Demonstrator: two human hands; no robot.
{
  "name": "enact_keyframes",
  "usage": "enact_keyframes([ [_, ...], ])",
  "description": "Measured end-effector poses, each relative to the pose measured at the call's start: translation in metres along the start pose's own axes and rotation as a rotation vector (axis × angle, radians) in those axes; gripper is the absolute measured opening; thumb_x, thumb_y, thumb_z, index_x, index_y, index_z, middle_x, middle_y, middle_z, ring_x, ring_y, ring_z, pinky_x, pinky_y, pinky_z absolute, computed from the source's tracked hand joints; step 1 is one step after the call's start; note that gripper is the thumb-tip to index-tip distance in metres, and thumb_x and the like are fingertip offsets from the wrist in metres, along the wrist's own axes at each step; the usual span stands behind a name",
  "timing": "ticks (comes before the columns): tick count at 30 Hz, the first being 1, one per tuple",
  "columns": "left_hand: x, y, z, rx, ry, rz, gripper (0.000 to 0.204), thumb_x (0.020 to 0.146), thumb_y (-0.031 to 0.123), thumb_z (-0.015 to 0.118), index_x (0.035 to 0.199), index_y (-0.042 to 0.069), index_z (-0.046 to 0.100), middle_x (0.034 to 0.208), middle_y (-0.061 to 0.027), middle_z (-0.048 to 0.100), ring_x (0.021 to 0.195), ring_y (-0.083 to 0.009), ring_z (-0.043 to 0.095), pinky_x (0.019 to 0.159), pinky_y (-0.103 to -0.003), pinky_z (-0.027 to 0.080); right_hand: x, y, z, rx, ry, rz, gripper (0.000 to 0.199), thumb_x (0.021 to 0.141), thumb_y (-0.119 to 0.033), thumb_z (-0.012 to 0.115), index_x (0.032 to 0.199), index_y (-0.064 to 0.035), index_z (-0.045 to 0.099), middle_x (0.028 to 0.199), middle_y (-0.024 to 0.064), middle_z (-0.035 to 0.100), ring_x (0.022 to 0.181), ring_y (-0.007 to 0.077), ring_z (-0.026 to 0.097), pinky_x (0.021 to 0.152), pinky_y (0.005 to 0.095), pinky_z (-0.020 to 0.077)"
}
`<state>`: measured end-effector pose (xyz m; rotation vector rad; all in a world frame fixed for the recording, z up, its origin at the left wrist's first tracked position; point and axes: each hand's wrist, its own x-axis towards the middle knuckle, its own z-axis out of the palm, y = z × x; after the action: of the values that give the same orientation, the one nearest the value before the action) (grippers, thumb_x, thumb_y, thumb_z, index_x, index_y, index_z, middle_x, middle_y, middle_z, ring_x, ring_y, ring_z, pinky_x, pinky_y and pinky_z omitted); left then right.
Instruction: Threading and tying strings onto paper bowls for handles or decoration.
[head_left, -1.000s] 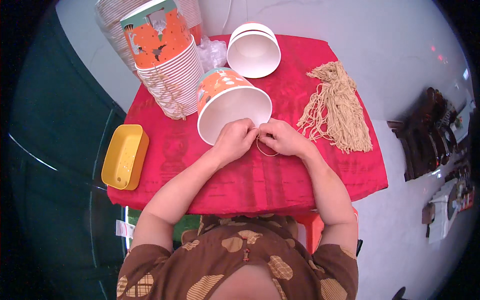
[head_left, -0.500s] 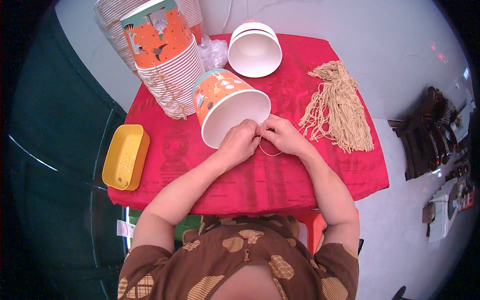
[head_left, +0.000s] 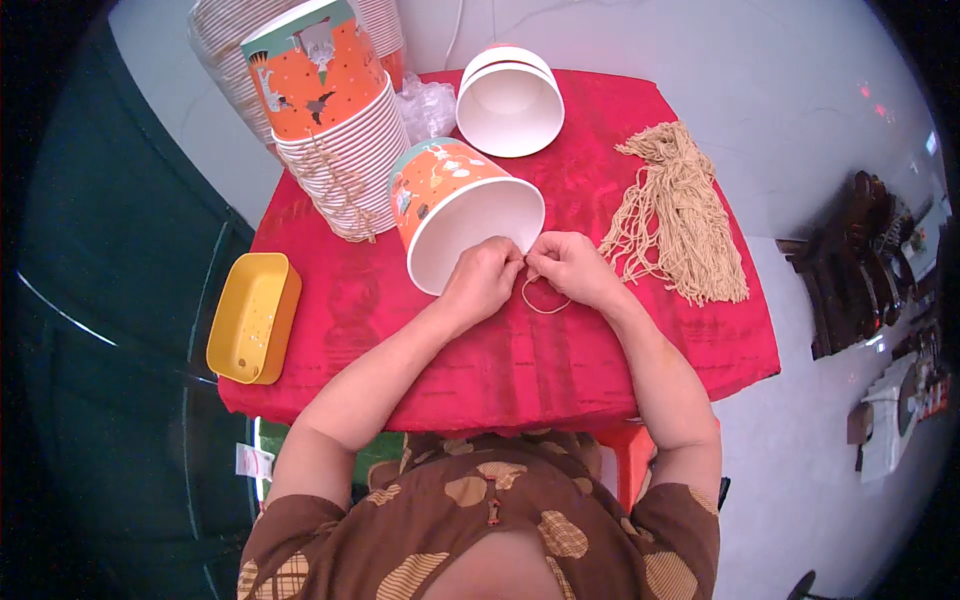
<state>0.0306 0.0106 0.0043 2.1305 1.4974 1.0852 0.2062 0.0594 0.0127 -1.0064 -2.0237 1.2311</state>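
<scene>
Two hands work close together at the lower right rim of one tilted orange tub (head_left: 470, 222), whose white mouth faces the person. The left hand (head_left: 484, 280) and the right hand (head_left: 570, 268) almost meet, fingertips pinched on one thin tan cord (head_left: 543, 309), which hangs in a single loop below the right hand, just beside the tub's rim.

The tub sits near the middle of one red-covered bench (head_left: 340, 295). Beyond it stand two nested tubs (head_left: 510, 108), their white mouth also turned toward the person. To its left, just beside it, leans one tall stack (head_left: 350, 175) of similar tubs, the rims too tightly packed to count, with several tan cords (head_left: 338, 180) draped down its side. Behind that stack is another, in clear wrapping. One crumpled plastic bag (head_left: 427, 108) lies just beyond the tub. One bundle of tan cords (head_left: 685, 225), its strands too many to count, lies to the tub's right; one yellow box (head_left: 255, 318) stands nearer the person, to its left.
</scene>
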Motion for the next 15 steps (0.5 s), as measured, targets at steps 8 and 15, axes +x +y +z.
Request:
enact_keyframes([
  [8,0.003,-0.010,-0.002,-0.335,0.053,-0.317,0.012,0.087,0.009,0.057,0.082,-0.001,0.061,0.071,-0.0033,0.059,0.061,-0.0099,0.053,0.054,-0.026,0.044,-0.008,-0.014,-0.016,-0.460,0.024,-0.043,0.017,0.084,-0.017,0.059,0.089,-0.0031,0.068,0.079,0.0152,0.068,0.077,0.0325,0.066,0.072,0.0435,0.0510],
  [15,0.003,-0.010,-0.001,-0.481,0.042,-0.369,0.012,0.088,0.008,0.056,0.082,-0.001,0.060,0.069,-0.0018,0.058,0.056,-0.0085,0.051,0.051,-0.025,0.042,-0.012,-0.021,-0.021,-0.555,0.173,-0.306,0.017,0.084,-0.014,0.063,0.094,-0.0009,0.067,0.082,0.0141,0.068,0.067,0.0260,0.066,0.062,0.0364,0.0513],
])
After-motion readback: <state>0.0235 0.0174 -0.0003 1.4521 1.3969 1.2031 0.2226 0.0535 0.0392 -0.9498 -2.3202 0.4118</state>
